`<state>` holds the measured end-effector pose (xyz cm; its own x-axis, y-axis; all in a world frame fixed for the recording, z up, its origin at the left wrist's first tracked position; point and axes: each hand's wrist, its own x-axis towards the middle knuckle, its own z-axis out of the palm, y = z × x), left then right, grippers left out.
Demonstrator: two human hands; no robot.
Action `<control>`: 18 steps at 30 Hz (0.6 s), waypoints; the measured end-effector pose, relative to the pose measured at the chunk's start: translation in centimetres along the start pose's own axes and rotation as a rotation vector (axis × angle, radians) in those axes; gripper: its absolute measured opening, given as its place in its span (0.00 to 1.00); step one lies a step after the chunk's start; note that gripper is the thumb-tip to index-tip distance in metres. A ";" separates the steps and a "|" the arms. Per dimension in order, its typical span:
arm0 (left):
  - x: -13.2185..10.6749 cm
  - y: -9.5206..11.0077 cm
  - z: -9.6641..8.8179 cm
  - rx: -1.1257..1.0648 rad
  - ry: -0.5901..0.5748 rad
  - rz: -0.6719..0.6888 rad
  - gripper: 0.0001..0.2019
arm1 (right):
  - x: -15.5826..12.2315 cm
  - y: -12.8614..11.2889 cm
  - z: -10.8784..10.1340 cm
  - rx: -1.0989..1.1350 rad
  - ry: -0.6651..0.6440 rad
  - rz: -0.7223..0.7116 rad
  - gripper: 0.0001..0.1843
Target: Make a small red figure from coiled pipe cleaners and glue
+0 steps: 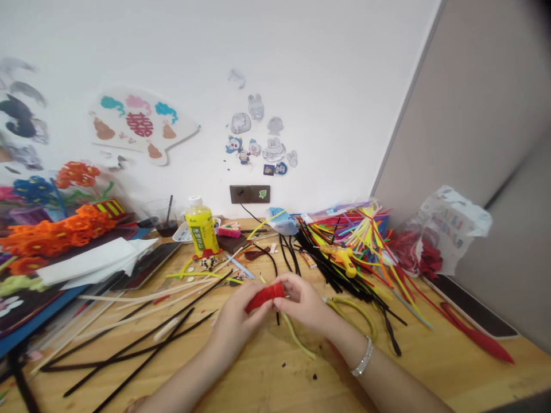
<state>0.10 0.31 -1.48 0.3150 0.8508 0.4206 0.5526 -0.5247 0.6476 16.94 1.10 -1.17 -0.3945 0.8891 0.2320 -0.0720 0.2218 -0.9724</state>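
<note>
The left hand [236, 324] and right hand [305, 304] clamp their fingers [290, 287] on a red chenille roll [264, 298], a green stem [297, 338] trailing just below the fingers.

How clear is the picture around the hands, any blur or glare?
Head view: soft, even light, no strong glare; the red pipe-cleaner bundle between the left hand and right hand looks fairly sharp; the wide lens stretches the wooden table at the edges.

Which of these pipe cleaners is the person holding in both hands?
The red pipe cleaner, bunched into a thick roll between the left hand and right hand; the black and yellow ones mostly lie loose and long on the wooden table.
</note>
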 end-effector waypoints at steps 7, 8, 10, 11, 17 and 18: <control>-0.1 0.5 -0.1 -0.020 0.008 0.020 0.09 | -0.1 0.1 0.4 -0.005 0.037 0.000 0.09; -0.1 0.5 -0.1 -0.018 0.014 0.013 0.09 | -0.1 0.1 0.4 -0.006 0.040 0.005 0.10; -0.1 0.4 -0.1 -0.023 0.028 -0.004 0.09 | -0.1 0.0 0.5 -0.012 0.041 0.008 0.11; -0.1 0.3 -0.1 -0.033 0.032 -0.014 0.09 | -0.1 -0.1 0.5 -0.013 0.045 0.008 0.11; 0.3 0.0 0.2 -0.240 0.233 -0.246 0.21 | 0.2 0.1 0.8 0.114 0.095 0.049 0.17; 0.4 0.0 0.3 -0.303 0.263 -0.295 0.24 | 0.3 0.3 0.9 0.159 0.096 0.055 0.19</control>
<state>0.46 0.67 -1.45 -0.0474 0.9487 0.3125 0.3277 -0.2808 0.9021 15.98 1.07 -1.38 -0.3129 0.9340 0.1722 -0.1998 0.1125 -0.9733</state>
